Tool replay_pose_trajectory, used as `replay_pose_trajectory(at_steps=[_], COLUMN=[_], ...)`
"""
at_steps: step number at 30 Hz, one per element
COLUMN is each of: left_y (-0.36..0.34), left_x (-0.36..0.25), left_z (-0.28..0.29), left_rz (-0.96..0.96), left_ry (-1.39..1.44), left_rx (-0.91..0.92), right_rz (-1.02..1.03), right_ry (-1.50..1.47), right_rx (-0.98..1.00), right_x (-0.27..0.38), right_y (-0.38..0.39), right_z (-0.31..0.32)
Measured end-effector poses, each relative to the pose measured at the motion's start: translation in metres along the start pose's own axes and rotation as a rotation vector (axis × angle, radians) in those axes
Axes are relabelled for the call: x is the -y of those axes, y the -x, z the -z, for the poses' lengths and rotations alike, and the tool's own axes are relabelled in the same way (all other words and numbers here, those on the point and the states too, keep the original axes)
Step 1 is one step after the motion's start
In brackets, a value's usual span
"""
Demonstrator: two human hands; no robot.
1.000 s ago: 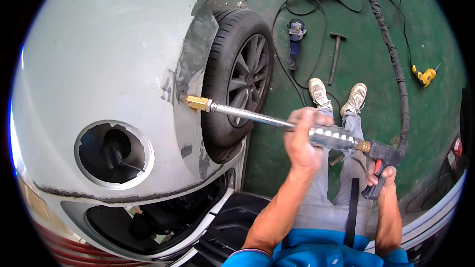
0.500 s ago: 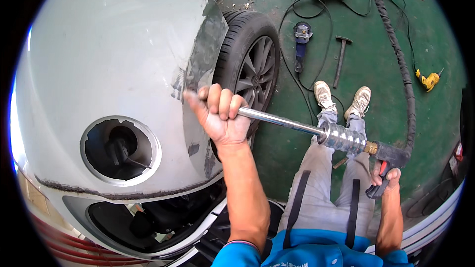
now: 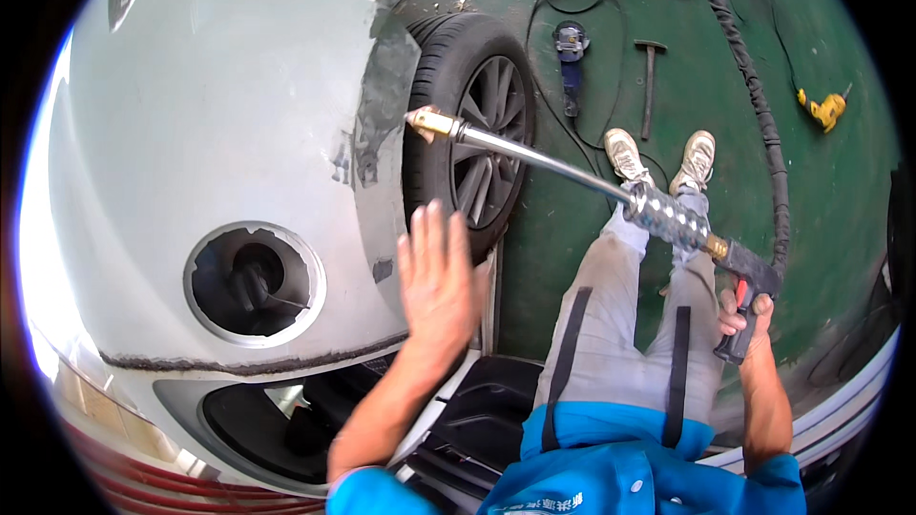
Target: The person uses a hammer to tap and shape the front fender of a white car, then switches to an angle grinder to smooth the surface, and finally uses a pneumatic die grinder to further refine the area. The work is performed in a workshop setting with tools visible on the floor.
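My right hand [image 3: 751, 315] is closed round the black pistol grip of a slide-hammer dent puller [image 3: 553, 164], close to its red trigger. The tool has a ribbed metal sliding weight [image 3: 668, 217], a long chrome rod and a brass-coloured tip [image 3: 436, 124]. That tip is at the bare-metal edge of the wheel arch [image 3: 386, 86], in front of the tyre; whether it touches the panel I cannot tell. My left hand [image 3: 439, 272] is open, fingers stretched and slightly blurred, below the rod and over the edge of the silver car panel [image 3: 239, 114]. It holds nothing.
A wheel [image 3: 491, 119] stands beside the panel, which has a round fuel-filler opening [image 3: 315, 291]. On the green floor lie an angle grinder [image 3: 571, 67], a hammer [image 3: 650, 86], a yellow drill [image 3: 825, 112] and loose cords. A thick wrapped cable [image 3: 763, 119] runs to the puller.
My left hand has let go of the rod near its tip and moved down, fingers opening. The brass tip now shows. My right hand keeps its hold on the puller.
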State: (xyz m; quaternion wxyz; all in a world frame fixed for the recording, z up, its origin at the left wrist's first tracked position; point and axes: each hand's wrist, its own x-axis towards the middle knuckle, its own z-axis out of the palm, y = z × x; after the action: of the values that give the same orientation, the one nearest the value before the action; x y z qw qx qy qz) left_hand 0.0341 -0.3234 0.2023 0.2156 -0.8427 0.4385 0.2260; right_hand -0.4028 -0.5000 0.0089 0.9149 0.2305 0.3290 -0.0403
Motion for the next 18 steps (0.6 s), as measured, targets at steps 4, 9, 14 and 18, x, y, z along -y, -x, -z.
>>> replay_pose_trajectory(at_steps=[4,9,14,18], left_y=[0.051,-0.050,-0.116,-0.074], left_x=[0.104,0.089,0.076,0.079], left_z=[0.018,0.066,0.085,0.071], left_rz=[-0.405,-0.412,-0.365,-0.444], left_ry=[-0.757,-0.706,-0.716,-0.851], left_rx=[0.250,0.193,0.060,0.206], right_rz=[0.111,0.220,0.253,0.305], right_ry=[-0.115,-0.175,-0.180,-0.170], right_rx=[-0.053,0.004,0.066,-0.009], right_x=[-0.030,-0.063,-0.068,-0.074], right_y=[0.003,-0.006,0.001,0.019], right_z=[-0.001,-0.016,-0.044,-0.057])
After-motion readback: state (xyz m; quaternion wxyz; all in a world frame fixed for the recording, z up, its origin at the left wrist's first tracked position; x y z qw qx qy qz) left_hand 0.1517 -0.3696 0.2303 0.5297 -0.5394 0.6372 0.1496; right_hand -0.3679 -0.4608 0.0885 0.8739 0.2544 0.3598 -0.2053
